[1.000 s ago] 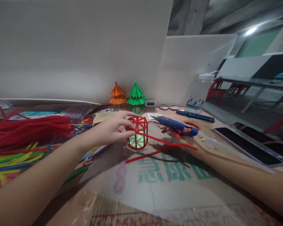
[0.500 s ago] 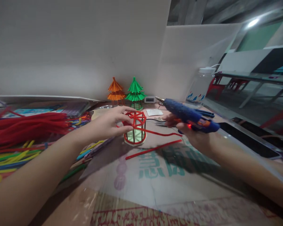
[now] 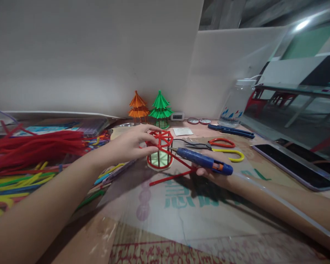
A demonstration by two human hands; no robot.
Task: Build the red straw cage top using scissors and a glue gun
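Observation:
A small round frame of red and brown sticks (image 3: 159, 160) stands on the covered table, with a red ring at its base and red crossed pieces on top. My left hand (image 3: 139, 144) pinches the red top at its left side. In my right hand (image 3: 209, 171) is a blue glue gun (image 3: 200, 157), its tip pointing left, close beside the frame's upper right edge. A red strip (image 3: 178, 158) runs from the frame's top down to the right, and another red strip (image 3: 167, 179) lies on the table in front.
Orange (image 3: 138, 107) and green (image 3: 161, 110) pagoda models stand behind. Coloured pipe cleaners (image 3: 30, 150) fill the left. To the right are scissors (image 3: 222, 143), a blue cutter (image 3: 231, 131), a phone (image 3: 294, 167) and a bottle (image 3: 233, 104).
My right hand has brought the glue gun down and left, its tip now by the frame. The strip from the top now slants lower. My left hand stays on the frame.

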